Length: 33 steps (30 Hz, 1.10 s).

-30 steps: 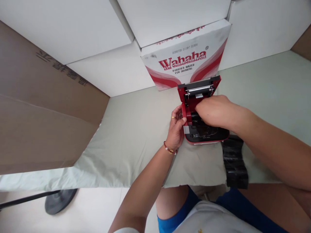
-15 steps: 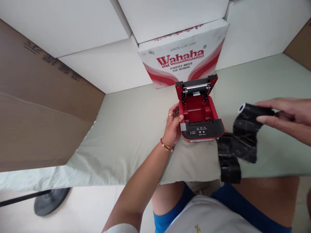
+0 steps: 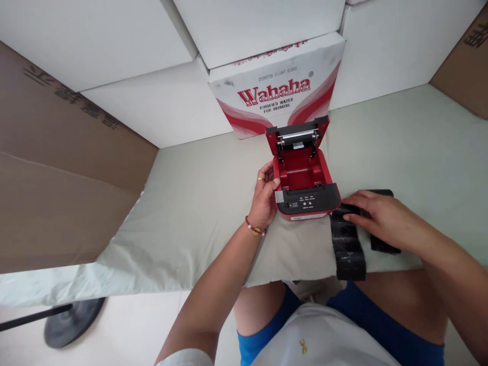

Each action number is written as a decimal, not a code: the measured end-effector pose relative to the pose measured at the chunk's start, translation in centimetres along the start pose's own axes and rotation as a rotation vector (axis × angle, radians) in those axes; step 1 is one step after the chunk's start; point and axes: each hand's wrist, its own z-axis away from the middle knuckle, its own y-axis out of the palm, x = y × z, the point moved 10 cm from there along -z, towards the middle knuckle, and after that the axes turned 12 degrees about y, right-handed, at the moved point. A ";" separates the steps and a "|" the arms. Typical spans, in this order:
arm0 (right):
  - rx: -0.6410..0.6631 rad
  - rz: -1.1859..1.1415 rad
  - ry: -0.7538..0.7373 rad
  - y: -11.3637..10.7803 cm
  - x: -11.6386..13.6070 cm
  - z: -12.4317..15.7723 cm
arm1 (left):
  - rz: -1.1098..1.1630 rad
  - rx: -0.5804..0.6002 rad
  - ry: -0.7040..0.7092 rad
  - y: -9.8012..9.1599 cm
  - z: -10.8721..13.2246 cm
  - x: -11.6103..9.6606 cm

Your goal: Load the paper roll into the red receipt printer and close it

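Note:
A small red and black label printer (image 3: 307,201) stands on the cloth with its lid (image 3: 298,133) raised and its red inner bay (image 3: 299,170) bare. My left hand (image 3: 264,198) grips the printer's left wall, thumb over the rim and fingers round the outside. Just right of the printer, my right hand (image 3: 375,213) pinches the upper part of a black film strip (image 3: 346,249) between thumb and fingers. That strip hangs in ripples over the table's front edge. More black film (image 3: 385,246) shows beyond and below the right hand; the white-cored roll's end is hidden.
Behind the printer is a white and red Wahaha water carton (image 3: 280,94), among stacked white boxes (image 3: 141,101). Brown cardboard boxes stand at the left (image 3: 68,178) and far right (image 3: 467,71). A pale green cloth (image 3: 198,203) covers the table. Below left is a round black stand base (image 3: 74,323).
My right hand has come left and down from holding the black roll in the air to the strip beside the printer. My left hand keeps its grip on the printer.

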 end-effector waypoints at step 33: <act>-0.114 0.480 0.113 -4.6 15.4 -9.2 | -0.217 -0.139 0.010 -2.1 0.5 0.0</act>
